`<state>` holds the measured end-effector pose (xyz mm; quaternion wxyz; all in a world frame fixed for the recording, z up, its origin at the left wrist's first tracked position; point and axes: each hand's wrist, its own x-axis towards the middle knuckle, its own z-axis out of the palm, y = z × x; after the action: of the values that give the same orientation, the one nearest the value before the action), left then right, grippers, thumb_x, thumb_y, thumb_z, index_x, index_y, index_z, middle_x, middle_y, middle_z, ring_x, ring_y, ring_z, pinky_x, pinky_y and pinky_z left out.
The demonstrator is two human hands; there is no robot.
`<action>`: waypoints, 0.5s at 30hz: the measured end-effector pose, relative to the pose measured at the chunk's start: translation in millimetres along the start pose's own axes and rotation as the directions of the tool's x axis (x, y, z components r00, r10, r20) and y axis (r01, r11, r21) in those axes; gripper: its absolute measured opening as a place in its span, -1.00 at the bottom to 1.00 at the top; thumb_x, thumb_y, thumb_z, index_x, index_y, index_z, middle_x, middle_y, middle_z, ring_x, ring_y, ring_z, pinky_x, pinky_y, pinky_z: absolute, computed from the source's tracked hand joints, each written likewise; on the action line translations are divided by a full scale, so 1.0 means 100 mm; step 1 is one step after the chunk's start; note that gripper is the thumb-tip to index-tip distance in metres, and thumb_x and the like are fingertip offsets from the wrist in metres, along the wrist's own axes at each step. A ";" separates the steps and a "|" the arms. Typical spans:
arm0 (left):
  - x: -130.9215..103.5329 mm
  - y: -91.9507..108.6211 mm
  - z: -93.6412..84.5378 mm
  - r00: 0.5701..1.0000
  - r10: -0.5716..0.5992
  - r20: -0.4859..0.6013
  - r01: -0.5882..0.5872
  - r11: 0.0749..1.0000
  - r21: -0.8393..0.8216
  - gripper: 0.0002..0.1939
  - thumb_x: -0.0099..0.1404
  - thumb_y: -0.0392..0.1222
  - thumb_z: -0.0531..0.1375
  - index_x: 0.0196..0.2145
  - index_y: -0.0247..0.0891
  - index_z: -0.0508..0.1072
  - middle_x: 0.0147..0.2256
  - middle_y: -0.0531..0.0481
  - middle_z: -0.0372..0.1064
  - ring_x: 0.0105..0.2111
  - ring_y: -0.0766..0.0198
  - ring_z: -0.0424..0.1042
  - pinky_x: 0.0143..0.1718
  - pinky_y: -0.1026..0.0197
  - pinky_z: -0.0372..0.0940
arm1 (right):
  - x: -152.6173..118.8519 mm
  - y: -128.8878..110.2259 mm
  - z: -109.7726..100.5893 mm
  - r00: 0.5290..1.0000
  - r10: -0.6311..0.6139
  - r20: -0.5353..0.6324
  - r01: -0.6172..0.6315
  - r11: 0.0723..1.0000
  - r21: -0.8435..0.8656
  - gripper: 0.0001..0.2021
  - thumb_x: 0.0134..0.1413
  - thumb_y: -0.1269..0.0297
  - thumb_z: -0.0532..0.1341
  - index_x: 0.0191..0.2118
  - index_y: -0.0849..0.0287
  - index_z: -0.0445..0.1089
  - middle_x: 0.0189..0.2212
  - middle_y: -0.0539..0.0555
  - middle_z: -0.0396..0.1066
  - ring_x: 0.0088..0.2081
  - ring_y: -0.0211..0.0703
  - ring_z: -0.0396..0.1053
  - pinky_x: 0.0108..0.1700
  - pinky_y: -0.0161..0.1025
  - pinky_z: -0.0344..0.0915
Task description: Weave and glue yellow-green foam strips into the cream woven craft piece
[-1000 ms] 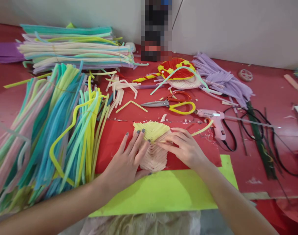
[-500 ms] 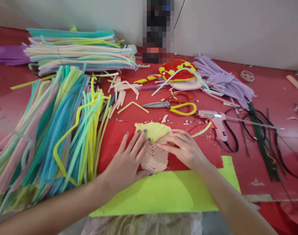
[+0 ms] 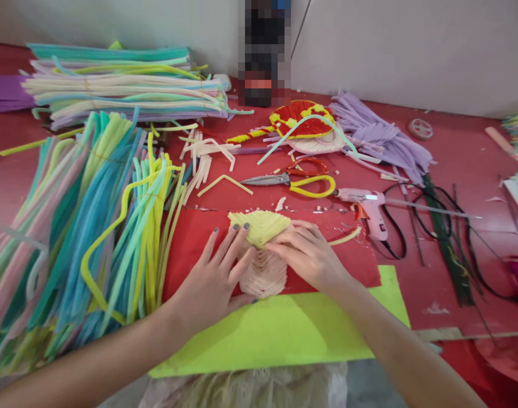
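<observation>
Your left hand (image 3: pixel 212 279) lies spread on the chevron piece (image 3: pixel 264 277), upon the red sheet (image 3: pixel 190 246). Its pale and yellow rows look laid; one yellow strip (image 3: pixel 347 237) sticks out past your bunched right hand (image 3: pixel 313 258). Whether you pinch it, I cannot tell.

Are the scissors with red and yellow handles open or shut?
Shut: the scissors have their blades together, forming one narrow point.

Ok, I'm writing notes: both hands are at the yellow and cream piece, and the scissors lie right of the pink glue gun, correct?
The side is wrong: the head view shows the scissors left of the pink glue gun. The left hand and right hand are indeed at the yellow and cream piece.
</observation>
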<state>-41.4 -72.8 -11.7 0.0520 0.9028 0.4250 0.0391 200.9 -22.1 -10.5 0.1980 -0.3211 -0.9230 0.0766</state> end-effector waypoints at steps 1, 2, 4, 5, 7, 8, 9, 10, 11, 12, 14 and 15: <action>0.00 0.00 0.00 1.000 0.001 -0.002 -0.001 1.000 -0.001 -0.23 0.30 0.28 0.01 0.25 -0.36 0.20 0.32 -0.40 -0.07 0.31 -0.21 -0.02 0.25 -0.28 -0.03 | 0.01 -0.01 0.01 1.000 -0.002 -0.001 0.002 1.000 -0.008 -0.79 0.26 0.41 0.14 -0.08 0.15 0.48 -0.26 0.02 0.49 -0.13 -0.21 0.36 0.15 -0.08 0.19; 0.00 0.00 0.00 1.000 0.001 -0.003 -0.001 1.000 -0.001 -0.22 0.30 0.28 0.01 0.26 -0.36 0.19 0.32 -0.39 -0.07 0.31 -0.21 -0.02 0.26 -0.28 -0.03 | 0.02 -0.02 0.03 1.000 -0.007 -0.006 0.007 1.000 -0.016 -0.80 0.26 0.41 0.14 -0.09 0.16 0.48 -0.26 0.02 0.50 -0.14 -0.21 0.36 0.15 -0.09 0.19; 0.00 0.00 0.00 1.000 0.003 -0.002 -0.003 1.000 0.001 -0.21 0.31 0.28 0.00 0.27 -0.37 0.17 0.32 -0.39 -0.07 0.32 -0.20 -0.04 0.26 -0.27 -0.04 | 0.03 -0.03 0.05 1.000 -0.018 -0.021 0.017 0.999 -0.029 -0.81 0.26 0.42 0.14 -0.10 0.18 0.47 -0.27 0.02 0.50 -0.16 -0.21 0.35 0.14 -0.11 0.19; -0.01 0.00 0.00 1.000 0.003 0.000 -0.003 1.000 0.003 -0.21 0.31 0.28 0.00 0.27 -0.38 0.16 0.33 -0.39 -0.07 0.32 -0.20 -0.04 0.26 -0.27 -0.04 | 0.04 -0.04 0.06 0.999 -0.018 -0.032 0.017 0.999 -0.033 -0.82 0.26 0.42 0.14 -0.12 0.19 0.47 -0.28 0.02 0.50 -0.17 -0.21 0.35 0.13 -0.12 0.19; -0.01 -0.01 0.01 1.000 0.003 0.003 -0.003 1.000 0.003 -0.21 0.31 0.28 0.00 0.27 -0.38 0.17 0.33 -0.39 -0.08 0.32 -0.20 -0.05 0.26 -0.27 -0.04 | 0.06 -0.07 0.08 0.998 0.003 -0.056 -0.005 0.999 -0.032 -0.84 0.25 0.41 0.15 -0.15 0.18 0.48 -0.30 0.02 0.50 -0.19 -0.22 0.36 0.11 -0.14 0.19; -0.01 -0.01 0.01 1.000 0.001 0.006 -0.002 1.000 0.001 -0.21 0.31 0.28 0.00 0.26 -0.38 0.18 0.33 -0.40 -0.08 0.32 -0.21 -0.05 0.26 -0.27 -0.04 | 0.07 -0.08 0.09 0.998 0.021 -0.066 -0.023 0.999 -0.026 -0.85 0.25 0.39 0.15 -0.16 0.18 0.48 -0.32 0.01 0.50 -0.20 -0.22 0.36 0.11 -0.14 0.19; -0.01 -0.01 0.01 1.000 0.000 0.009 0.000 1.000 -0.002 -0.22 0.31 0.28 0.00 0.26 -0.38 0.19 0.33 -0.40 -0.09 0.32 -0.21 -0.05 0.26 -0.27 -0.04 | 0.08 -0.10 0.09 0.996 0.041 -0.074 -0.042 0.999 -0.016 -0.86 0.25 0.37 0.16 -0.18 0.17 0.48 -0.33 0.01 0.50 -0.21 -0.22 0.37 0.10 -0.14 0.20; -0.01 0.00 0.01 1.000 -0.001 0.013 0.001 1.000 -0.006 -0.22 0.32 0.28 -0.01 0.26 -0.39 0.19 0.33 -0.40 -0.09 0.32 -0.22 -0.04 0.26 -0.28 -0.04 | 0.08 -0.11 0.10 0.995 0.063 -0.081 -0.063 0.998 -0.003 -0.87 0.25 0.35 0.18 -0.19 0.16 0.48 -0.34 0.01 0.50 -0.22 -0.23 0.37 0.09 -0.15 0.20; 0.00 0.00 0.01 1.000 -0.002 0.017 0.002 1.000 -0.009 -0.22 0.32 0.28 -0.01 0.26 -0.39 0.19 0.33 -0.40 -0.09 0.32 -0.22 -0.04 0.26 -0.28 -0.03 | 0.09 -0.13 0.11 0.992 0.085 -0.089 -0.084 0.996 0.011 -0.88 0.24 0.34 0.19 -0.21 0.17 0.49 -0.35 0.01 0.49 -0.23 -0.23 0.37 0.08 -0.15 0.21; 0.00 0.00 0.01 1.000 -0.003 0.021 0.003 1.000 -0.013 -0.23 0.32 0.28 -0.01 0.26 -0.39 0.19 0.33 -0.40 -0.09 0.32 -0.22 -0.04 0.26 -0.28 -0.03 | 0.10 -0.14 0.11 0.990 0.103 -0.099 -0.101 0.995 0.023 -0.88 0.23 0.33 0.20 -0.22 0.17 0.49 -0.36 0.01 0.49 -0.23 -0.23 0.37 0.07 -0.16 0.22; 0.00 0.00 0.01 1.000 -0.004 0.023 0.004 1.000 -0.018 -0.23 0.32 0.27 0.00 0.26 -0.38 0.19 0.33 -0.39 -0.09 0.32 -0.21 -0.04 0.26 -0.28 -0.03 | 0.10 -0.16 0.14 0.984 0.133 -0.120 -0.129 0.991 0.037 -0.90 0.22 0.33 0.21 -0.25 0.17 0.49 -0.37 0.01 0.49 -0.25 -0.23 0.36 0.06 -0.17 0.22; 0.00 0.00 0.00 1.000 -0.005 0.024 0.005 1.000 -0.020 -0.23 0.32 0.27 0.00 0.26 -0.37 0.19 0.33 -0.39 -0.09 0.32 -0.21 -0.04 0.26 -0.27 -0.03 | 0.10 -0.17 0.15 0.981 0.143 -0.132 -0.139 0.990 0.038 -0.90 0.22 0.34 0.21 -0.25 0.17 0.49 -0.38 0.01 0.49 -0.26 -0.24 0.36 0.06 -0.17 0.22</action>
<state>-40.9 -72.5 -11.9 0.0662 0.9016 0.4262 0.0325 178.0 -29.6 -16.4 0.2583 -0.3872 -0.8813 0.0821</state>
